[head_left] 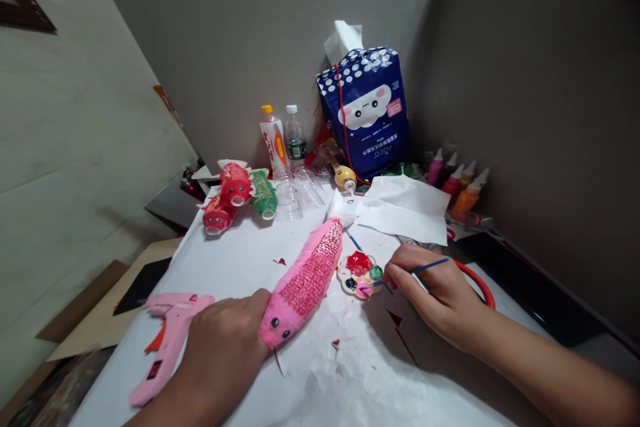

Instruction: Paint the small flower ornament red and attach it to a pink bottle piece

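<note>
A pink bottle fish [305, 280] with red scale marks and two black eyes lies slantwise on the white paper [360, 380]. My left hand [225, 353] grips its head end from the left. My right hand [440, 293] holds a thin blue paintbrush [410, 271], whose tip rests on a small flower-shaped palette [359, 273] with red, green and dark paint. The palette sits just right of the fish's body.
A pink glue gun [167, 340] lies left of my left hand. Red and green bottle fish [240, 197], two drink bottles [283, 140], a blue tissue pack [367, 110] and several paint bottles [457, 183] stand at the back. A white tissue [405, 213] and a red ring [480, 283] lie right.
</note>
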Demonstrator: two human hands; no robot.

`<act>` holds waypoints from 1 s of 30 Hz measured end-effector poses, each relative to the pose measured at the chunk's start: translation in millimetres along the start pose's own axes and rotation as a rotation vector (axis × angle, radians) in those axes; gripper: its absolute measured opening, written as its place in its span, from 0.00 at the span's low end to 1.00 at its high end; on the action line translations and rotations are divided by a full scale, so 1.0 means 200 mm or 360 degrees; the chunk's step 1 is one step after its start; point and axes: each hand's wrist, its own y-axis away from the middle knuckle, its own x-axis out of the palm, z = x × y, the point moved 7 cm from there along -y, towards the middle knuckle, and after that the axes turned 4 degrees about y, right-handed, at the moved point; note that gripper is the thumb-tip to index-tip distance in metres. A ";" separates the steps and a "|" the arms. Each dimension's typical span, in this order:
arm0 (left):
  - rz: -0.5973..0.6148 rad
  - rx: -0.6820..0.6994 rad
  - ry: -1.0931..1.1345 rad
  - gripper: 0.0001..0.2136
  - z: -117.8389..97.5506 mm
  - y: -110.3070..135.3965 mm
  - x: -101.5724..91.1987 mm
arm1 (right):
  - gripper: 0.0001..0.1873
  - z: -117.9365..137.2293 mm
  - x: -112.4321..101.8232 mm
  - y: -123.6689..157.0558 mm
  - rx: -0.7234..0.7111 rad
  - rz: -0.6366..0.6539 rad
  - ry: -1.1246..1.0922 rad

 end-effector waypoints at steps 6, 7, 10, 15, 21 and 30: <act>0.0036 0.0005 0.0041 0.12 0.00 -0.01 -0.01 | 0.12 0.02 -0.07 0.02 -0.0115 -0.0202 -0.0113; 0.0039 0.0009 0.0051 0.12 0.00 -0.02 -0.01 | 0.11 0.02 -0.08 0.02 -0.0140 -0.0235 -0.0139; -0.0002 0.0032 0.0062 0.12 0.00 -0.02 -0.01 | 0.11 0.04 -0.06 0.02 -0.0222 -0.0212 -0.0186; -0.0154 0.0066 0.0046 0.11 0.01 0.01 0.03 | 0.16 0.06 0.00 0.03 -0.0327 -0.0068 -0.0246; -0.0213 0.0082 0.0039 0.11 0.01 0.01 0.05 | 0.17 0.04 0.05 0.02 -0.0336 0.0014 -0.0264; -0.0130 0.0147 0.0062 0.09 -0.03 -0.01 -0.03 | 0.17 0.04 0.04 0.03 -0.0339 0.0026 -0.0289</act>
